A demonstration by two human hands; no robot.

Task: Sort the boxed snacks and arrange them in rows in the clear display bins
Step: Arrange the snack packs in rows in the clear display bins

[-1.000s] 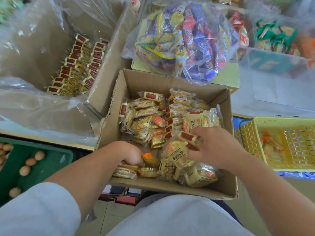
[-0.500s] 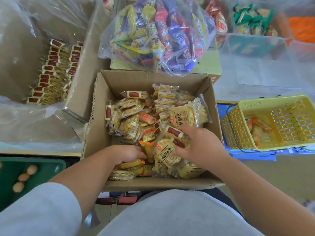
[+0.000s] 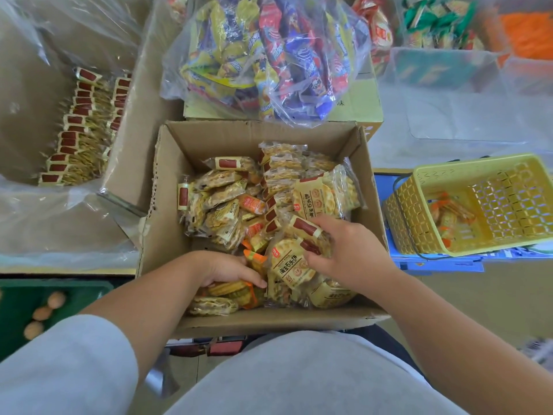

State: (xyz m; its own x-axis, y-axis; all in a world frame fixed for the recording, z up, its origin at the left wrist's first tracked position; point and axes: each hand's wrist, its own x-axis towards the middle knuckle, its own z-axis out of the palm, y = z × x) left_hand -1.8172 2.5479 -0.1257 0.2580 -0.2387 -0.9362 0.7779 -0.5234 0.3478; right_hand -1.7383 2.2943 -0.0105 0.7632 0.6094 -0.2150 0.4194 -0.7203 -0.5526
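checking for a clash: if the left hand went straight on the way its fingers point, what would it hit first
Probably the yellow round-cracker packet, lying just past the fingertips of the left hand, with the right hand on its far edge. Depth is unclear.

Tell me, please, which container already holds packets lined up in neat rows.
The plastic-lined bin at the left: its red-ended packets stand in two rows, whereas the cardboard box and yellow basket hold loose ones.
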